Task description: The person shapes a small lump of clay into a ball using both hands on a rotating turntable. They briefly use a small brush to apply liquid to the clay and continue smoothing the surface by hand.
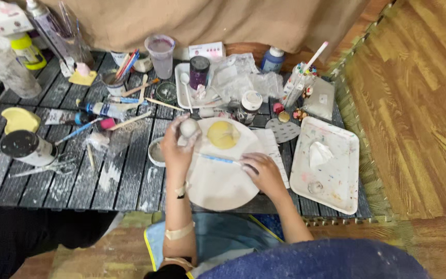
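Note:
My left hand [175,148] holds a small pale grey clay ball [188,127] up over the left rim of a round white plate [218,183]. My right hand [263,173] rests on the plate's right side and grips a thin blue-handled brush [217,158], which lies across the plate pointing left toward the ball. A yellow round lump [223,134] sits at the far part of the plate. A small round dish [155,152] stands just left of my left hand.
A white rectangular tray [336,178] with a crumpled tissue [319,154] lies to the right. Paint tubes, brushes, a cup [160,54], jars and a marker set [299,82] crowd the dark slatted table [120,175]. Wooden floor lies beyond the right edge.

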